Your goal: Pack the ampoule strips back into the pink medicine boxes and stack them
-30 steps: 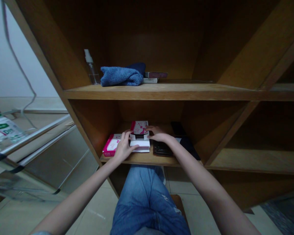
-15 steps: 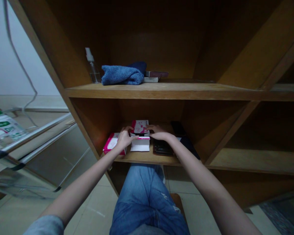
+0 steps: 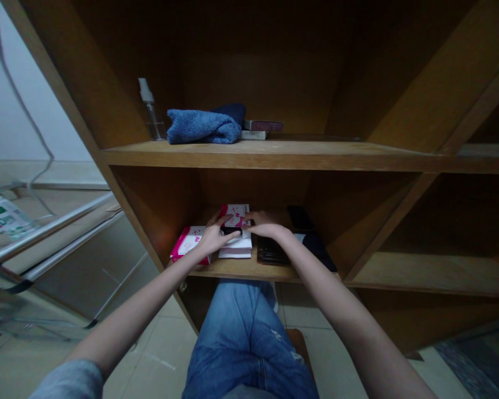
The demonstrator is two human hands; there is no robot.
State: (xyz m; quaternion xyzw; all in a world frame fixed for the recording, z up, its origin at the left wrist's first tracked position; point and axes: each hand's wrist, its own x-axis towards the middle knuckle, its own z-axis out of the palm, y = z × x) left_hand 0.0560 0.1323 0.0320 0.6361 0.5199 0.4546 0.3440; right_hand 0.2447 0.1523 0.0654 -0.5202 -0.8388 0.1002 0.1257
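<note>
A pink and white cardboard box (image 3: 236, 210) lies on the lower shelf with its end open toward me. Its white flap (image 3: 235, 252) hangs down at the front, and something dark shows in the opening. My left hand (image 3: 214, 237) grips the left side, its thumb reaching across the opening near the flap. On the right side my right hand (image 3: 265, 226) holds the box, fingers bent over its top and edge. A second pink and white box (image 3: 187, 244) rests left of it, partly behind my left hand. Dark flat packets (image 3: 272, 252) lie under my right wrist.
Above, a wooden shelf (image 3: 266, 155) carries a spray bottle (image 3: 152, 113), a blue towel (image 3: 203, 126) and small flat boxes (image 3: 255, 130). A dark item (image 3: 301, 217) lies at the lower right. A metal-framed rack (image 3: 70, 244) stands to the left.
My left thumb has moved further over the open end, and my right fingers have come in closer to the opening. The flap's upper part has shifted. The view has turned slightly right.
</note>
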